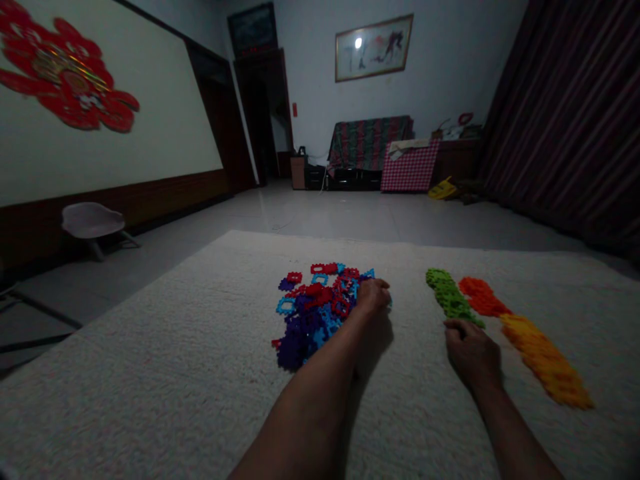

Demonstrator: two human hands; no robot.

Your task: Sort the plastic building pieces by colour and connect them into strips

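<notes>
A mixed pile of purple, red and blue plastic interlocking pieces (305,327) lies on the pale carpet. My left hand (373,295) is at the right edge of this pile, its fingers bent together; what they grip, if anything, is hidden. Farther right stretches a row of green interlocking pieces (450,293). At its near end rests my right hand (473,350), fingers curled in, and I cannot make out what is in them. Beside the green row are a cluster of orange-red pieces (483,297) and a long row of yellow-orange pieces (545,360).
The carpet (175,333) covers the near floor, with grey tiles (300,210) beyond. To the left stand a small pale chair (93,221) and dark metal legs (40,307). A cloth-covered cabinet (370,147) is against the back wall; a dark curtain (565,120) hangs right.
</notes>
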